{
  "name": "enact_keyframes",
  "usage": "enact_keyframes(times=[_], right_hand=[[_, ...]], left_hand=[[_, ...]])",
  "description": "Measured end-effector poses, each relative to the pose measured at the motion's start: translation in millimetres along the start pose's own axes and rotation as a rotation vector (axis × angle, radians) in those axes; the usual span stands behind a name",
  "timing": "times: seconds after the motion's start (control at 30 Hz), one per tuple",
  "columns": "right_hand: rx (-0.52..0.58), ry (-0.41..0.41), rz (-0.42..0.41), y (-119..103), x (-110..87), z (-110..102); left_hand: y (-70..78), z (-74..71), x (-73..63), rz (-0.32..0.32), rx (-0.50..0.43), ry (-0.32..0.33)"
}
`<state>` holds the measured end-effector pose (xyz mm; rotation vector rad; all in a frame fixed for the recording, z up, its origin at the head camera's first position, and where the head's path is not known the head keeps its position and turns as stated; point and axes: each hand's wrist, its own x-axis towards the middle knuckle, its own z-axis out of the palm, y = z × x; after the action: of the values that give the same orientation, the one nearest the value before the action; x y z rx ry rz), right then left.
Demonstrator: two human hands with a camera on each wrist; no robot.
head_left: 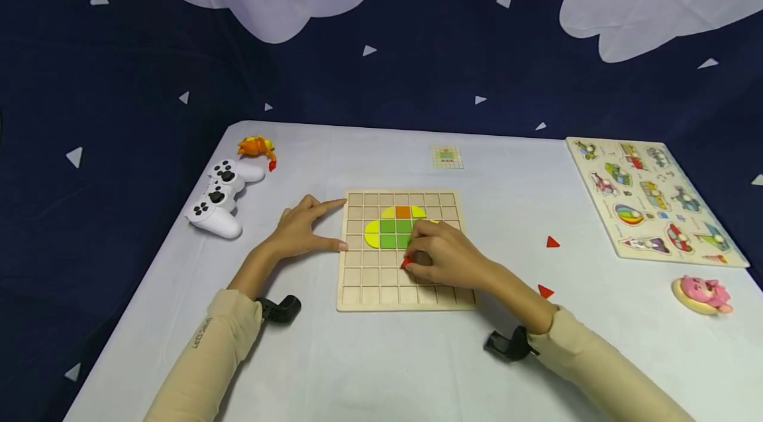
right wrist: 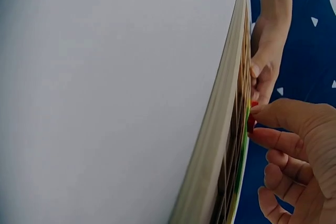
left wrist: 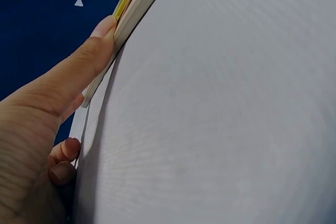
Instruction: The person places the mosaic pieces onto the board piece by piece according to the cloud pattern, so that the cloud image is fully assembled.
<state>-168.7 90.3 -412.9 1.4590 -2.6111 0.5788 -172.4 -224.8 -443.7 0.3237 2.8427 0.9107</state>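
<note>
A square wooden grid board (head_left: pixel 369 276) lies on the table, with green squares (head_left: pixel 395 234), an orange square (head_left: pixel 403 212) and yellow rounded pieces (head_left: pixel 372 234) set in its cells. My left hand (head_left: pixel 301 230) touches the board's left edge with thumb and forefinger spread; in the left wrist view its thumb (left wrist: pixel 89 56) presses against the board's side. Over the lower middle of the grid, my right hand (head_left: pixel 447 253) pinches a red triangle (head_left: pixel 406 263) between thumb and forefinger. The right wrist view shows this red triangle (right wrist: pixel 251 121) at the fingertips, close over the board.
Two more red triangles, one (head_left: pixel 553 242) above the other (head_left: pixel 545 291), lie right of the board. A small pattern card (head_left: pixel 447 157) lies behind it. A white game controller (head_left: pixel 223 197) and orange toy (head_left: pixel 256 146) are left; a picture puzzle (head_left: pixel 656 203) and pink toy (head_left: pixel 703 294) right.
</note>
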Motion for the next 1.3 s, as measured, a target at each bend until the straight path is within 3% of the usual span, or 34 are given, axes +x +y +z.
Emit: enact_keyframes(times=[0.43,0.77,1.3], right_hand=[[-0.035,0.009,0.043,-14.7,13.0,13.0],[0.058,-0.023,0.145,-23.3,18.9,18.0],[0.053,-0.01,0.144,-22.6,13.8,14.8]], left_hand=[[1.1,0.6,0.1,-0.001,0.003,-0.003],[2.9,-1.5,-0.8,-0.005,0.0,-0.012],[3.4,0.6,-1.0,-0.016,0.0,-0.002]])
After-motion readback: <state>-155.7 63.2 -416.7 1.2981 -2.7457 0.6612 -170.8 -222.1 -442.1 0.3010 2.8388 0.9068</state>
